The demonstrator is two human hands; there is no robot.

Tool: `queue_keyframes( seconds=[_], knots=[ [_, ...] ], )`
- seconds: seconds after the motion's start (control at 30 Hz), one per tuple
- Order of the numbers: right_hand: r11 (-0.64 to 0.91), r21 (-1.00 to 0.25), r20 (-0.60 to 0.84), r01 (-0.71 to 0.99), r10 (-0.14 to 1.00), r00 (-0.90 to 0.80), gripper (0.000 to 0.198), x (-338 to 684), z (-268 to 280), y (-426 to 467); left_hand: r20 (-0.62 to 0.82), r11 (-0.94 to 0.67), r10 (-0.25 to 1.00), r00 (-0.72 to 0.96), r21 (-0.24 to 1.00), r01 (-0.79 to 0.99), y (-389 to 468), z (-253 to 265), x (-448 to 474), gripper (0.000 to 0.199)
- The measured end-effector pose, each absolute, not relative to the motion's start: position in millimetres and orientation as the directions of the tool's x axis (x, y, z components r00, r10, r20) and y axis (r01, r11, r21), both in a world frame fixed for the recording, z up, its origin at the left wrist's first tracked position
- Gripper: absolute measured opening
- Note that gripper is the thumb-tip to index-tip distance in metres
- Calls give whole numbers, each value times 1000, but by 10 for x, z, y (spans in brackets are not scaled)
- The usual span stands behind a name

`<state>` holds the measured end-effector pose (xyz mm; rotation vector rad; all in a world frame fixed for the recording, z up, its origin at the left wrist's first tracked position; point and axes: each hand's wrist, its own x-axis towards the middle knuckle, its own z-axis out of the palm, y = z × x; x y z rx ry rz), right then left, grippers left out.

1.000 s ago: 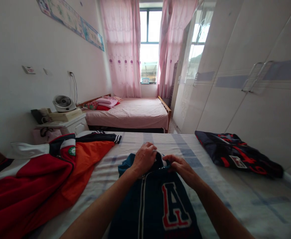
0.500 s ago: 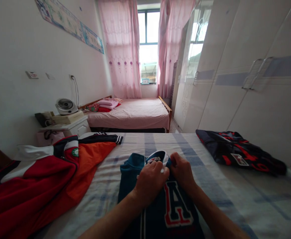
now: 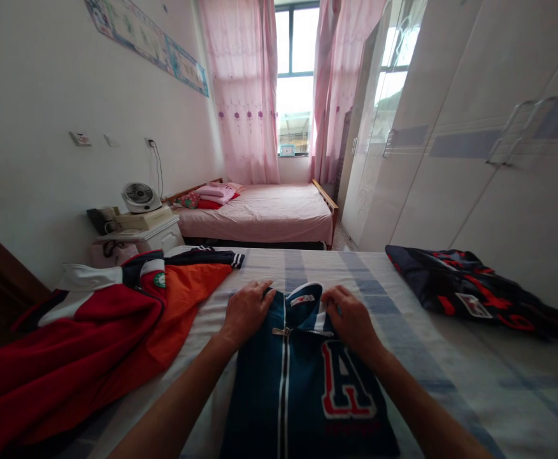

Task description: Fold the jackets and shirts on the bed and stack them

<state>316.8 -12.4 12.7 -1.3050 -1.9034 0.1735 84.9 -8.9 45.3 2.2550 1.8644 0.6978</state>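
A dark blue zip jacket [image 3: 302,389] with a red and white letter A on its chest lies flat on the striped bed [image 3: 451,376] in front of me. My left hand [image 3: 246,310] rests flat on its left shoulder, fingers spread toward the collar. My right hand [image 3: 352,319] presses on the right shoulder beside the white-lined collar [image 3: 304,294]. The zip pull sits between my hands.
A red, orange and white jacket [image 3: 92,331] is spread at the left of the bed. A dark jacket with red print [image 3: 470,290] lies at the right. Beyond are a pink bed [image 3: 264,213], a nightstand with a small fan [image 3: 138,197], and white wardrobes [image 3: 489,159] on the right.
Both hands were bunched together at the collar and zip; now they have parted to either shoulder and the jacket front lies smooth and closed.
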Motion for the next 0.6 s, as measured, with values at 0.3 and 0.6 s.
queue_keyframes(
  seconds=[0.3,0.6],
  knots=[
    [432,-502,428,750,877,-219,21,3137,51,-161,81,-148,989,128,675,723,115,507,755,37],
    [429,-502,407,750,883,-233,20,3131,87,-165,-157,144,980,123,984,107,-12,467,537,33]
  ],
)
